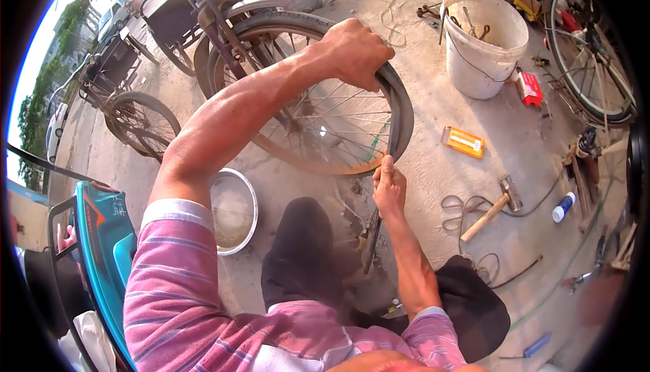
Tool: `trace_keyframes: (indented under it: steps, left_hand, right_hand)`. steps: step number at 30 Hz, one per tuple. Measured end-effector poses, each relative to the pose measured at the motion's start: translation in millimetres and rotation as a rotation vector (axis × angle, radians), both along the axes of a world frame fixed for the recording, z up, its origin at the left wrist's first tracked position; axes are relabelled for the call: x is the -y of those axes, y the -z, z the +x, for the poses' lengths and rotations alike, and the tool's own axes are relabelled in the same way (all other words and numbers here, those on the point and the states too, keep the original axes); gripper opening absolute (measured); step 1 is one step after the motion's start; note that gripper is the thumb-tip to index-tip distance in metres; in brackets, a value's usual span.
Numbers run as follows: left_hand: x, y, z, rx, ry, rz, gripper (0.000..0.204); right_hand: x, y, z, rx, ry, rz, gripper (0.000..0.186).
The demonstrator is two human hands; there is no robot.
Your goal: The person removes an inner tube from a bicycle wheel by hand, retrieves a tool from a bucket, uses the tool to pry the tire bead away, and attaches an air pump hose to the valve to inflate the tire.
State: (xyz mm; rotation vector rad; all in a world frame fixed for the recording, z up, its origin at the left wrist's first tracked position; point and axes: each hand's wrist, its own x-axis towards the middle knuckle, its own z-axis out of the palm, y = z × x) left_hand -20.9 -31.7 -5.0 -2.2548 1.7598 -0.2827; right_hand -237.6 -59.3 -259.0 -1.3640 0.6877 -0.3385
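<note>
A spoked bicycle wheel (318, 169) stands in front of me, still fitted to the cart's fork. Its worn tyre (406, 118) bulges away from the rim on the right side. My left hand (359, 52) reaches across and is closed over the tyre at the wheel's upper right. Lower down, my right hand (391, 192) is closed around a long, thin dark bar (371, 246), its thumb pointing up against the wheel's lower right edge. The bar's upper end meets the rim and tyre, where I cannot make out its tip.
A basin of water (233, 213) sits left of my knee. Rightward lie a white bucket with tools (484, 53), an orange box (464, 141), a red box (529, 89), a hammer (494, 213) and a white bottle (563, 207). Another bicycle (589, 53) is far right; a teal vehicle (105, 257) stands left.
</note>
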Motion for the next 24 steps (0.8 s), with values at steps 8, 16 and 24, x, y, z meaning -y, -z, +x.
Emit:
trace_keyframes:
  steps: [8, 16, 24]
  left_hand:
    - [-1.9, 6.2, 0.8, -0.035, 0.078, 0.032, 0.050]
    - [-47.8, -34.1, 52.5, -0.090, 0.013, -0.071, 0.045]
    - [-39.4, -15.1, 60.2, -0.107, 0.064, -0.176, 0.042]
  right_hand:
    - [30.4, 16.8, -20.1, 0.016, -0.086, -0.027, 0.065]
    - [70.4, 27.8, -37.4, -0.016, -0.179, -0.007, 0.065]
    - [129.5, 22.2, -47.2, -0.075, -0.417, -0.080, 0.068]
